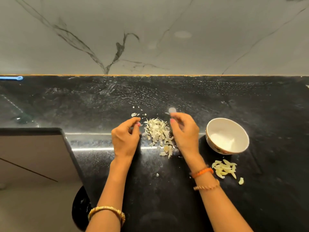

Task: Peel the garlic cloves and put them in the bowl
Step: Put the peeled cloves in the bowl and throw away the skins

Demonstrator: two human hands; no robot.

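- Two hands were held above the black counter (pixel 167 190), either side of a heap of peeled skins (pixel 158 134).
- Kept close at the right was the white bowl (pixel 217 124), seemingly without cloves as yet.
- Peeled garlic cloves (pixel 224 168) were piled before it, long axes mostly slanting away and rightward.
- Curled fingers were seen on the left hand (pixel 125 138); the right hand (pixel 184 131) pinched a pale scrap (pixel 172 110), probably skin.

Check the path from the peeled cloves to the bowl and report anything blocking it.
Nothing visible blocks it. The peeled cloves lie on the black counter just in front of the white bowl, with bare counter between. The skin pile sits off to the left, between the hands.
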